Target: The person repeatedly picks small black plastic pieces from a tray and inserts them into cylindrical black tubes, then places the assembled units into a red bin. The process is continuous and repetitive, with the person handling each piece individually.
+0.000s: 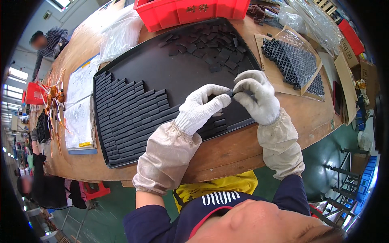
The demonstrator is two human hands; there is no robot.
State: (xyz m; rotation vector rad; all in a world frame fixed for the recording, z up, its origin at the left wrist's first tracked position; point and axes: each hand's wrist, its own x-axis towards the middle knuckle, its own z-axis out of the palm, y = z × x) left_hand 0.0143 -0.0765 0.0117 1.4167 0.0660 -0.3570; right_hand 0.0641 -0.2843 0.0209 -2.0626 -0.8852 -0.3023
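Observation:
My left hand (pixel 204 104) and my right hand (pixel 256 94), both in white knit gloves, meet above the right part of a large black tray (pixel 154 65). Between their fingertips they pinch a small black piece (pixel 231 92), mostly hidden by the gloves. Neat, stepped rows of black rectangular pieces (pixel 129 121) fill the tray's left side, running partly under my left hand and wrist. Loose flat black pieces (pixel 219 52) lie scattered at the tray's far right, beyond my hands.
Behind the tray stands a red crate (pixel 194 12). To the right, short black tubes (pixel 279 60) stand on cardboard, partly under bubble wrap. An open paper folder (pixel 79 109) and a plastic bag (pixel 121 38) lie left. Two people (pixel 52 42) are at the left.

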